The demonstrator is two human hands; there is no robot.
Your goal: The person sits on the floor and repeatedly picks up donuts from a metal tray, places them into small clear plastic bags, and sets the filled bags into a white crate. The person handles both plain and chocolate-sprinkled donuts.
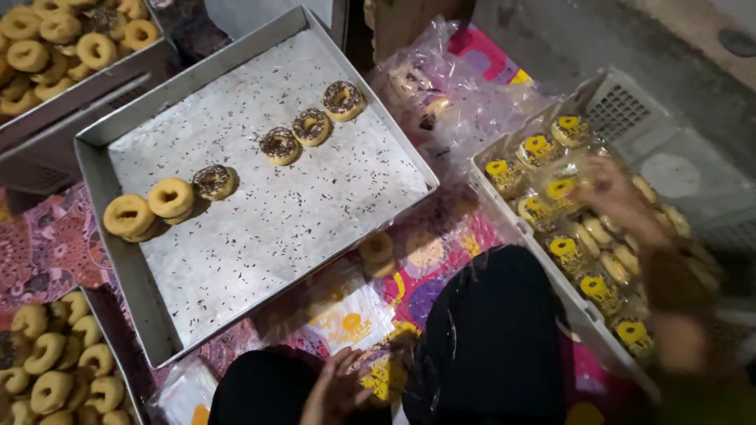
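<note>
Low in the frame, left hand (337, 389) fingers curl onto a yellow-printed plastic bag (378, 370). Right hand (622, 201), blurred, reaches into the crate (504, 206) of wrapped doughnuts; its grip cannot be told

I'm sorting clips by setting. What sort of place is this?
Likely a small home or cottage doughnut-packing spot: a metal tray with sprinkled doughnuts, a crate of bagged doughnuts, and work done on a patterned floor mat.
</note>
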